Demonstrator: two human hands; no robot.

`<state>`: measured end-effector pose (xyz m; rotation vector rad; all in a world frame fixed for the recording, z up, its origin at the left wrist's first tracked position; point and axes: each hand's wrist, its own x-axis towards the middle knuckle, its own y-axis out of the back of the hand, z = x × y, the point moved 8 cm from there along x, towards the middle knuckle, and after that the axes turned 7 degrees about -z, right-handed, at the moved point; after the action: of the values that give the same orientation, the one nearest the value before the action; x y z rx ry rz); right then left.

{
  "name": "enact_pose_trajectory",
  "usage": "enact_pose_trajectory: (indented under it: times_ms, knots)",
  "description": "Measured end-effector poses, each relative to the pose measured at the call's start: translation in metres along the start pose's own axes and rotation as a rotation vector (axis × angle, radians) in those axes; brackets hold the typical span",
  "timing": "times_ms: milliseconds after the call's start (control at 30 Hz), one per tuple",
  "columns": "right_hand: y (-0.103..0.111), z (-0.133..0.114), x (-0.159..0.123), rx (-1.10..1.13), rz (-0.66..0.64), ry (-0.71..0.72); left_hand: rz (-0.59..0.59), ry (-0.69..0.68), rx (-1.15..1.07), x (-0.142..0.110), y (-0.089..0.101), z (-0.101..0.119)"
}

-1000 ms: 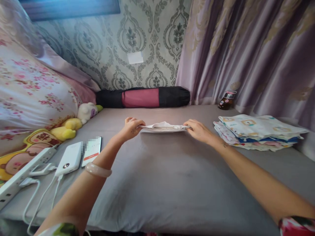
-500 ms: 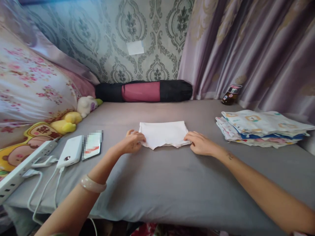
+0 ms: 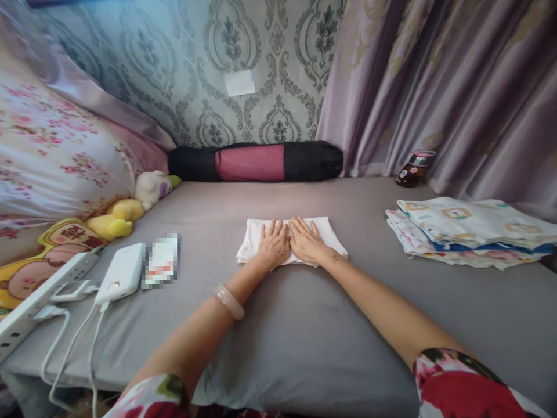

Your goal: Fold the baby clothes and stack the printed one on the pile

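Note:
A folded white cloth garment [image 3: 250, 241] lies flat on the grey sheet [image 3: 304, 325], in the middle of the view. My left hand [image 3: 275, 242] rests palm down on its centre, fingers stretched forward. Right beside it, my right hand [image 3: 307, 241] is also pressed flat on the cloth, fingers extended. The two hands nearly touch at the thumbs and cover the cloth's middle. A pale bangle [image 3: 229, 302] circles my left forearm.
To the right sits a stack of folded printed cloths [image 3: 474, 232], with a dark bottle [image 3: 411, 169] behind it. A phone [image 3: 161, 261], white power bank [image 3: 120, 273], power strip [image 3: 47, 299] and plush toys [image 3: 115, 219] line the left. A black-and-pink roll [image 3: 250, 162] lies along the wall.
Both hands have let go of the garment's side edges and moved inward onto its middle, fingers now spread flat. My forearms reach farther forward, with the sleeves in view.

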<state>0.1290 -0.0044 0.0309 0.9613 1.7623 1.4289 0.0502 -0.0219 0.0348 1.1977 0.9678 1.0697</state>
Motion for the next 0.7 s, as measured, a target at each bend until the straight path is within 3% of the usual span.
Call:
enact_pose_trajectory:
  times_ms: [333, 533, 700]
  knots:
    - [-0.010, 0.006, 0.001, 0.003, -0.025, -0.011, 0.013, -0.005, 0.044, 0.004, -0.013, -0.006]
    - [-0.005, 0.008, 0.005, 0.013, -0.066, 0.017, 0.021, -0.068, 0.050, 0.006, -0.001, -0.003]
    - [-0.001, 0.009, 0.008, -0.012, -0.017, 0.040, 0.092, -0.035, 0.047, 0.012, 0.004, -0.007]
